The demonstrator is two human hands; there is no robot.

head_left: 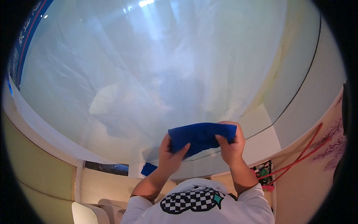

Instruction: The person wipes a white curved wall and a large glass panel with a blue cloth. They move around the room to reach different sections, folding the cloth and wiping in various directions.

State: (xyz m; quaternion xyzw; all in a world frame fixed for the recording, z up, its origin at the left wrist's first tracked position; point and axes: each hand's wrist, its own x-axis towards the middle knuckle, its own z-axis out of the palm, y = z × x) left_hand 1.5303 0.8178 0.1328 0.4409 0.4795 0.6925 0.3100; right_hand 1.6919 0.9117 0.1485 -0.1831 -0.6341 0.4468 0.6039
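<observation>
A blue cloth (200,137) is stretched between my two hands, in front of a large pale, shiny surface (167,70). My left hand (173,154) grips its left end, the thumb lying over the front. At the right end my right hand (232,142) pinches the cloth, thumb in front and fingers behind. The cloth's top edge runs nearly level, and its lower edge slants. Another piece of blue material (148,169) lies below my left hand on a white ledge, partly hidden by my forearm.
Red cords (298,161) cross at the right, near a pink container (268,188) with mixed items. A white bin-like object (89,214) stands at the lower left. A blue panel bearing writing (23,50) is at the upper left.
</observation>
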